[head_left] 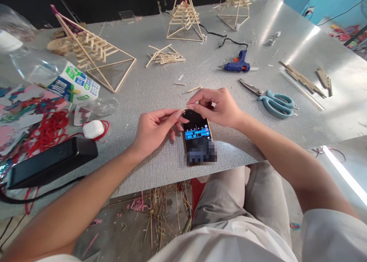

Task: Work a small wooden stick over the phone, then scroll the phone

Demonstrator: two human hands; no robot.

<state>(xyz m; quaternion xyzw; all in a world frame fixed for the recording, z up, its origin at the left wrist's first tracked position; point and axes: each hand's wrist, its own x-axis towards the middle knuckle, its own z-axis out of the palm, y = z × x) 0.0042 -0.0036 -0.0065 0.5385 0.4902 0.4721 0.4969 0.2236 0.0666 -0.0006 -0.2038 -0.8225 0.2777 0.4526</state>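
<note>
Both hands meet over the upper end of a phone (pixel 197 134) with a lit screen, lying near the table's front edge. My left hand (pixel 159 128) pinches one end of something small and pale, perhaps a short stick, mostly hidden by the fingertips. From the right, my right hand (pixel 216 107) has thumb and forefinger pinched at the other side of that spot; what they grip is too small to name. Just beyond the hands lie two short sticks (pixel 195 89). A pile of sticks (pixel 166 55) rests farther back.
Stick pyramids (pixel 185 21) stand at the back and left. A blue glue gun (pixel 237 63), scissors (pixel 269 97) and flat wood strips (pixel 305 78) lie right. At left are a plastic bottle (pixel 57 71), red cord (pixel 54 126), a white case (pixel 94 129) and a black device (pixel 54 160).
</note>
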